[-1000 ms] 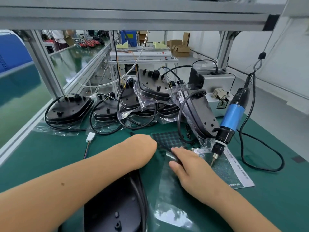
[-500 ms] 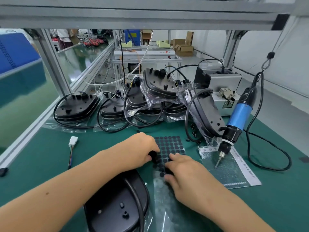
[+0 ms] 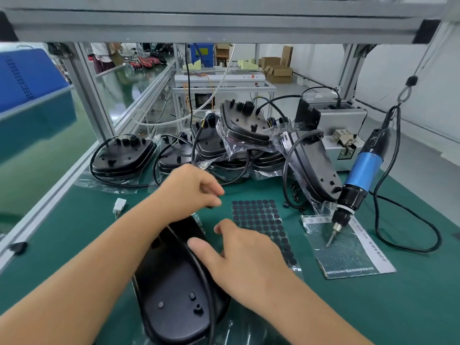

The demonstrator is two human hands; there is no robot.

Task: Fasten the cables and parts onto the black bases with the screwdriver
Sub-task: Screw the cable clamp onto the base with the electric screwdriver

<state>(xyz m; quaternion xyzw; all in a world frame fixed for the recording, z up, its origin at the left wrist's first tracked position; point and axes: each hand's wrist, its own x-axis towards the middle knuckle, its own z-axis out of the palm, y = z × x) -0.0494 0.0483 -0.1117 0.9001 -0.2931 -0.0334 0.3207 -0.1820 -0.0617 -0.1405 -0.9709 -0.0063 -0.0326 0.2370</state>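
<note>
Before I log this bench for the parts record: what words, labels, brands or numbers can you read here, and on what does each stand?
None can be read for certain.
White label strip on the bag under the screwdriver: a line of print, too blurred.
Small label at the bag's top: characters, too blurred.
White machine panel behind: red marks, too small.
Cardboard boxes behind: no print legible.

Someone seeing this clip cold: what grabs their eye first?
The blue screwdriver hanging at right, untouched, its tip over a clear bag. Next, both hands mid-bench: the left hand above a sheet of black dots, the right hand by the near black base.
</note>
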